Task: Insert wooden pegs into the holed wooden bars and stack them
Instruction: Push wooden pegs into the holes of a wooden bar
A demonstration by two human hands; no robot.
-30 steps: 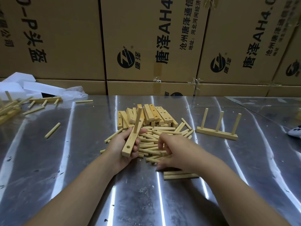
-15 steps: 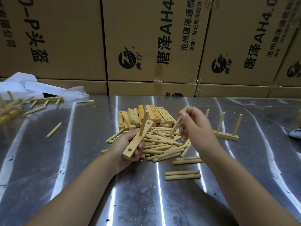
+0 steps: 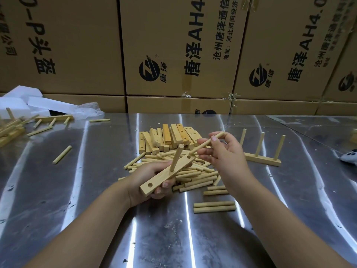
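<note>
**Lining up the second peg with the far hole**

Loose peg point(image 3: 207, 144) is pinched by the right hand point(image 3: 224, 152), slanting from far right down to near left. Its low tip sits just beside the open hole point(image 3: 188, 157) at the bar's far end. The bar point(image 3: 164, 176) rests in the left hand point(image 3: 146, 180), fingers curled round it, with a standing peg point(image 3: 176, 159) in the centre hole. I reckon the loose one needs tipping upright first. The peg pile point(image 3: 195, 176) lies underneath.
</note>
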